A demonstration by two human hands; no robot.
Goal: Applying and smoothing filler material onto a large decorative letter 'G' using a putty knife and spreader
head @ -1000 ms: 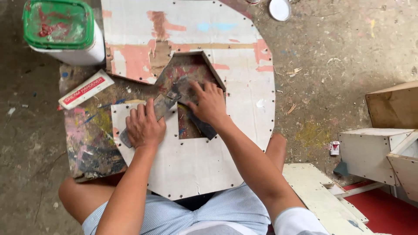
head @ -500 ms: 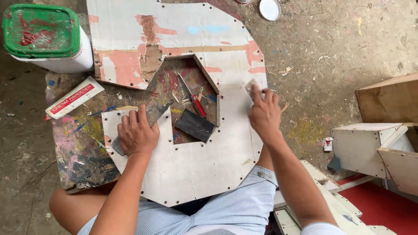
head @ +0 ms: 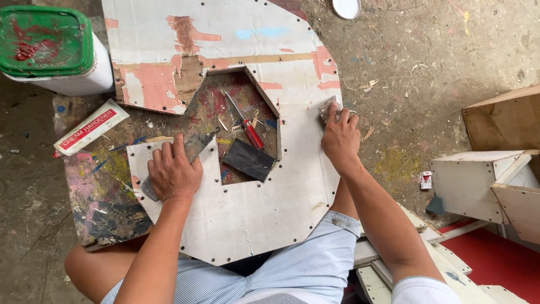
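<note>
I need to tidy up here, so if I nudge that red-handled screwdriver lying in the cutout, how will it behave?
The red-handled screwdriver looks rigid and light, so it should slide easily. Its rounded handle may roll. It lies among debris beside the dark block, which could stop it.

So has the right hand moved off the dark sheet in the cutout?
Yes. The right hand has gone from the cutout's dark sheet out to the white panel's right edge, gripping a small pad there.

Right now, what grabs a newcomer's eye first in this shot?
A big white panel with worn pink patches and a dark cut-out fills the middle. The left hand presses a metal scraper flat on its left part; the right hand holds a small pad at its right edge. A green-lidded tub stands top left.
</note>
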